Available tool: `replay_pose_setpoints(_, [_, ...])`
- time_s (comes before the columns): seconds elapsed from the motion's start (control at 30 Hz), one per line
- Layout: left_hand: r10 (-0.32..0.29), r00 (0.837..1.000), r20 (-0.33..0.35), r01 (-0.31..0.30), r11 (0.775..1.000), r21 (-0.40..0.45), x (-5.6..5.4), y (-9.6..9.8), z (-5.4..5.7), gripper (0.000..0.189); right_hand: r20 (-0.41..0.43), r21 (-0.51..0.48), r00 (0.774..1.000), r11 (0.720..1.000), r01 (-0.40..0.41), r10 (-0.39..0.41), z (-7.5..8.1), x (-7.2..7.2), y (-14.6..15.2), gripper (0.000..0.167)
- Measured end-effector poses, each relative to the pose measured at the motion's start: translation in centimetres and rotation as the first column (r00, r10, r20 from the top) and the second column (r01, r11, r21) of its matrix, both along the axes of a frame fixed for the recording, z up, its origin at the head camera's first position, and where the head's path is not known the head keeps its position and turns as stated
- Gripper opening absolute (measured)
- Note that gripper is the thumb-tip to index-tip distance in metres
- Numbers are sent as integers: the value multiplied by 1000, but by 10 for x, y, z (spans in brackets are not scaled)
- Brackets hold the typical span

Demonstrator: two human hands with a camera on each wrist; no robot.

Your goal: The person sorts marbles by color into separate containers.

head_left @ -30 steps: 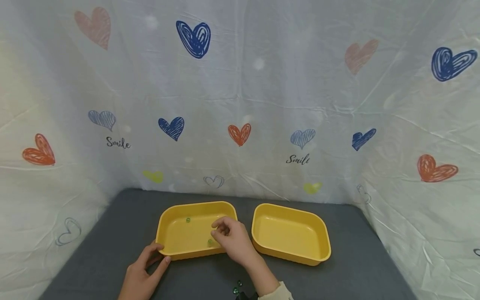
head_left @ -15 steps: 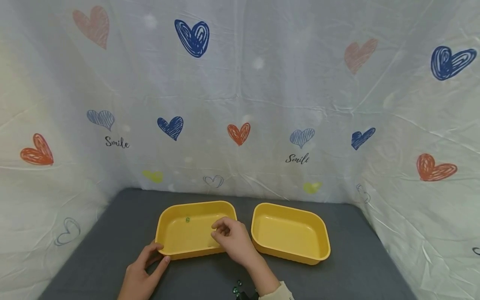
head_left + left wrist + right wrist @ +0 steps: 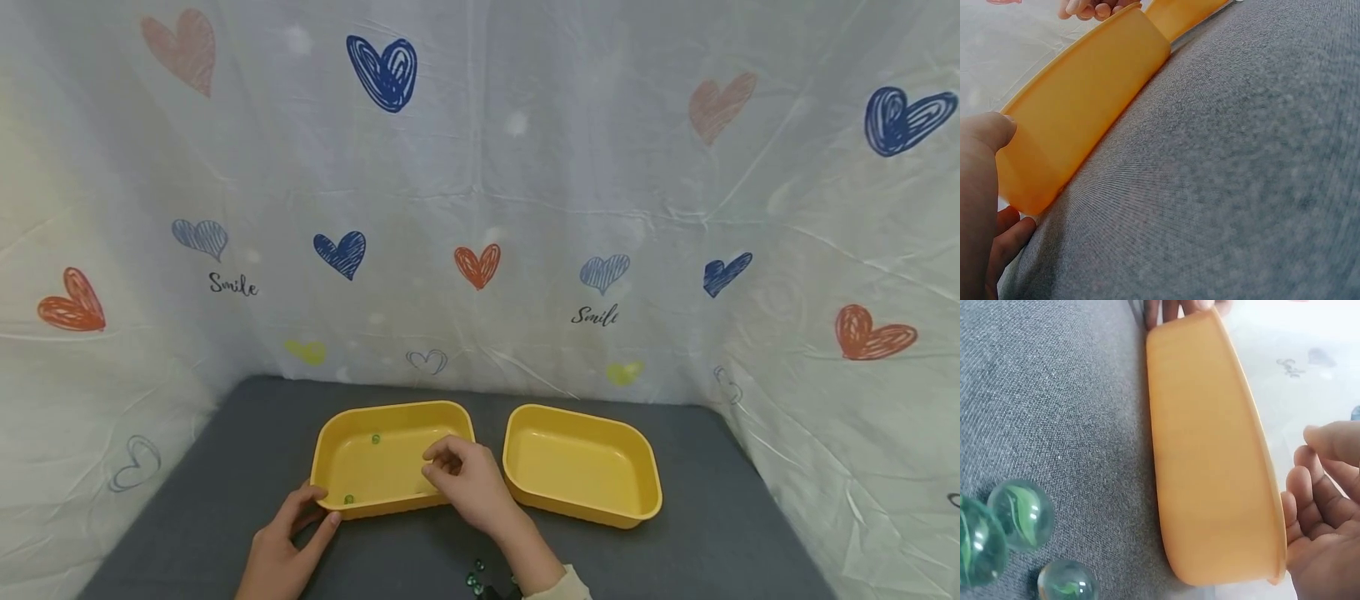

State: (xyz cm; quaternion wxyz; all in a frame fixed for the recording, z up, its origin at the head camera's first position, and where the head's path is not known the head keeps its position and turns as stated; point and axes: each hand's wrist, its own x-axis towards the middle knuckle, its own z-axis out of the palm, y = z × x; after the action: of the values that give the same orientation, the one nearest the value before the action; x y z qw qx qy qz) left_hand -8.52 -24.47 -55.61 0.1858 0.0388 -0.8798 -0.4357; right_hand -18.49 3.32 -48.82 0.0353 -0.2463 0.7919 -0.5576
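Note:
My left hand (image 3: 288, 542) grips the near left corner of the left yellow bin (image 3: 375, 504), its thumb against the front wall (image 3: 1079, 100) and its fingers at the corner. Inside that bin, one green marble (image 3: 376, 439) lies toward the back and another marble (image 3: 348, 500) sits in the near left corner, close to my left fingers. Over the bin's right side hovers my right hand (image 3: 468, 483), fingers loosely curled. In the right wrist view its thumb (image 3: 1329, 440) stands apart from the fingers, with nothing between them.
A second yellow bin (image 3: 581, 467) stands to the right, with a narrow gap between the two. Several clear green-swirled marbles (image 3: 1021, 514) lie on the grey cloth (image 3: 405, 558) near my right forearm. A white curtain with hearts (image 3: 480, 183) hangs behind.
One marble, earlier just below my right hand's fingers and then out of sight, now shows at the bin's near left corner. Both hands stay nearly in place.

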Motion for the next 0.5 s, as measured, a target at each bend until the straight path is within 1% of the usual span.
replay_pose_setpoints(0.1, [4, 1000, -2, -4, 1000, -4, 0, 0, 0, 34, -21, -1, 1000, 1000, -8, 8, 1, 3, 2, 13])
replay_pose_setpoints(0.27, [8, 1000, -12, -8, 1000, -14, 0, 0, 0, 35, -48, -11, 999, 1000, -15, 15, 4, 10, 6, 10])
replay_pose_setpoints(0.37, [7, 1000, -18, -7, 1000, -22, 0, 0, 0, 35, -44, -24, 999, 1000, -17, 16, 7, 15, 10, 8])
replay_pose_setpoints(0.5, [3, 1000, -16, -4, 1000, -24, 0, 1, 0, 35, -12, -32, 999, 999, -33, 32, 8, 22, 15, 8])
